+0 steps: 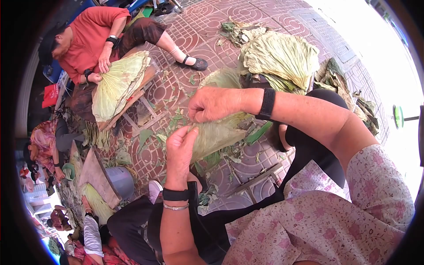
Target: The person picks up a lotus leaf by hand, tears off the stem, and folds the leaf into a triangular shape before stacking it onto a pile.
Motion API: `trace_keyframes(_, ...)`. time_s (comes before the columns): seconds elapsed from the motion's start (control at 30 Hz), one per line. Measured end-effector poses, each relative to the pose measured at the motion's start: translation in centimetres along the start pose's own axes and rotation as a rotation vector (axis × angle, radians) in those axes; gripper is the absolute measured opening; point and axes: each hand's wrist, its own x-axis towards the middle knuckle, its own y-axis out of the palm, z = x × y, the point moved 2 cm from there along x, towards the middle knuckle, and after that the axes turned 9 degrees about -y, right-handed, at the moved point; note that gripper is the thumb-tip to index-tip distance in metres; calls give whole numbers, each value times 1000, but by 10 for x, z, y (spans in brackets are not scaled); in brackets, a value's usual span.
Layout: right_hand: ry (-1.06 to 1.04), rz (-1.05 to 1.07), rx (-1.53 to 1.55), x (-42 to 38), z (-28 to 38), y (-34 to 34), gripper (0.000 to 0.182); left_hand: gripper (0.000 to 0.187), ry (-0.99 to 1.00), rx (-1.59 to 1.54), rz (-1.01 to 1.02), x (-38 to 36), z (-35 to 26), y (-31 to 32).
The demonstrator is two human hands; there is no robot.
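Observation:
A large, thin, pale-green dried leaf (216, 139) hangs in front of me, like a lotus leaf with ribs. My left hand (180, 148) pinches its near edge between thumb and fingers. Just above it is my right hand (216, 104), closed with the fingers curled under; what its fingertips grip is hidden. Part of another pale leaf (223, 78) shows behind my right wrist. To the right rests a thick fan-shaped stack of dried leaves (280, 55).
At upper left a person in a red top (95, 37) handles a leaf fan (119, 86) on a wooden stand (143, 110). More people sit at lower left, near a grey bucket (120, 181) and board (99, 174). Leaf scraps (176, 119) litter the patterned paving (212, 35); darker leaves (333, 81) lie right.

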Motion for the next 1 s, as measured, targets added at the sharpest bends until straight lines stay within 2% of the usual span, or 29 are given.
trace_keyframes(0.17, -127, 35, -384, -3, 8, 12, 12, 20, 18, 71, 15, 4, 8, -2)
trace_keyframes(0.27, -122, 67, -558, -9, 22, 17, 13, 20, 12, 111, -12, 4, 7, 0)
trace_keyframes(0.37, -155, -10, -561, -10, 22, 23, 15, 20, 14, 157, -38, 8, 9, -4)
trace_keyframes(0.57, -70, -85, -537, -9, 19, 28, 18, 19, 29, 119, -60, 10, 3, -1)
trace_keyframes(0.67, -54, -146, -656, -9, 15, 25, 15, 19, 17, 142, 34, 3, -4, 3)
trace_keyframes(0.77, 158, -192, -505, -2, -36, 6, 16, 21, 48, 207, 24, -4, 3, 11)
trace_keyframes(0.9, 187, -289, -318, -1, -35, -12, 22, 22, 83, 87, -32, 2, 1, -5)
trace_keyframes(1.0, 130, -315, 120, 2, -30, -4, 22, 22, 96, 49, -48, 5, 3, -12)
